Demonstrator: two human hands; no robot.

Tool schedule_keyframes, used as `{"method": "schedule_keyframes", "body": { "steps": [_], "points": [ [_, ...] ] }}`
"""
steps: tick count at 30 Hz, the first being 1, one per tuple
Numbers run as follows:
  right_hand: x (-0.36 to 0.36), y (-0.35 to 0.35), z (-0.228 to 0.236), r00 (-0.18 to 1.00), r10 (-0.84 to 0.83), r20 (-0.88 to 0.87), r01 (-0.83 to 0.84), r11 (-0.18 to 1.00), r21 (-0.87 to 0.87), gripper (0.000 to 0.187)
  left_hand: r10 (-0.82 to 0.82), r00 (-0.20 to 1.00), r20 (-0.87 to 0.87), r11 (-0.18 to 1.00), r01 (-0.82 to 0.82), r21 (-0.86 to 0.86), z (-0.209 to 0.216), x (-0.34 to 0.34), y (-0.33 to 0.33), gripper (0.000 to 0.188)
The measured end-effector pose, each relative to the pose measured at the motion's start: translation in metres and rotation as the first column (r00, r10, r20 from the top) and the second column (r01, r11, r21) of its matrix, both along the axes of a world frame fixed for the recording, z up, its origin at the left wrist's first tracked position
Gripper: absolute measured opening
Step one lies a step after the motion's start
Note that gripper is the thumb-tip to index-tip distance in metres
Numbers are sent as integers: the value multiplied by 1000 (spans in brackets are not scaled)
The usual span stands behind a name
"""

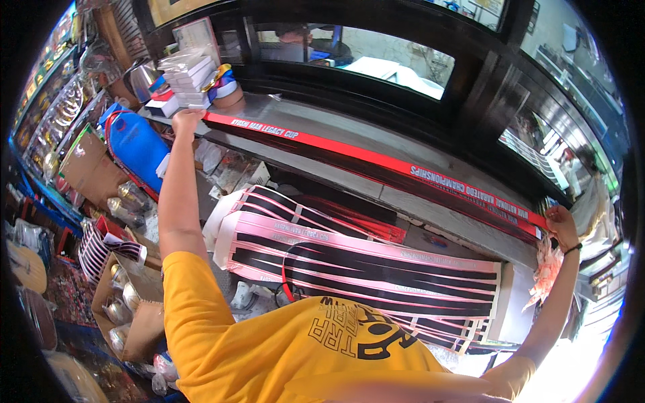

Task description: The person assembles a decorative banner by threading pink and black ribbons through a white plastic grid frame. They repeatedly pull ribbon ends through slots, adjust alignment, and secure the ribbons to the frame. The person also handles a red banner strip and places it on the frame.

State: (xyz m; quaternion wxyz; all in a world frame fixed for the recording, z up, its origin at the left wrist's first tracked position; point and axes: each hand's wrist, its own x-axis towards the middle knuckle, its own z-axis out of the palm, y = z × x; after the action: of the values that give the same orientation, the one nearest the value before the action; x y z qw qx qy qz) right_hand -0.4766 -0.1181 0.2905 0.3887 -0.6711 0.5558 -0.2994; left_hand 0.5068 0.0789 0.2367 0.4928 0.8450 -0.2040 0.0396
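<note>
Red ribbon [363,153] looked light, limp, likely slippery; ends suited holding. Left hand [187,123] and right hand [562,226] pinched them, ribbon stretched between.

A glossy black-framed wall [474,74] fills 12 to 2 o'clock, its wide rectangular glass window [410,57] at 12 facing a pale wall and a white draped shape [393,74]. Slanted glass panes [568,60] continue at 2 o'clock. Below the frame, a long, narrow, grey-topped table [322,119] runs from 11 to 3. A brown wooden post [109,30] stands at 10. Harsh white daylight [571,363] floods 4 o'clock, washing out detail there.
</note>
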Motion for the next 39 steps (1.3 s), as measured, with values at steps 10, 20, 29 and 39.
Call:
{"method": "schedule_keyframes", "body": {
  "steps": [10,20,29,39],
  "points": [
    [6,-3,-9,998,-51,-29,51,999,5,19,-223,952,212,975,214,63,-47,99,-13,29],
    [27,17,-4,993,-111,-33,112,993,29,18,-151,919,365,967,60,248,-51,127,-21,32],
    [33,22,-7,978,-99,-185,98,995,-13,17,-211,862,461,961,95,261,-53,131,-24,27],
    [117,63,26,813,36,-582,-247,925,-288,44,-550,506,664,811,513,280,24,-49,-43,36]
  ]
}}
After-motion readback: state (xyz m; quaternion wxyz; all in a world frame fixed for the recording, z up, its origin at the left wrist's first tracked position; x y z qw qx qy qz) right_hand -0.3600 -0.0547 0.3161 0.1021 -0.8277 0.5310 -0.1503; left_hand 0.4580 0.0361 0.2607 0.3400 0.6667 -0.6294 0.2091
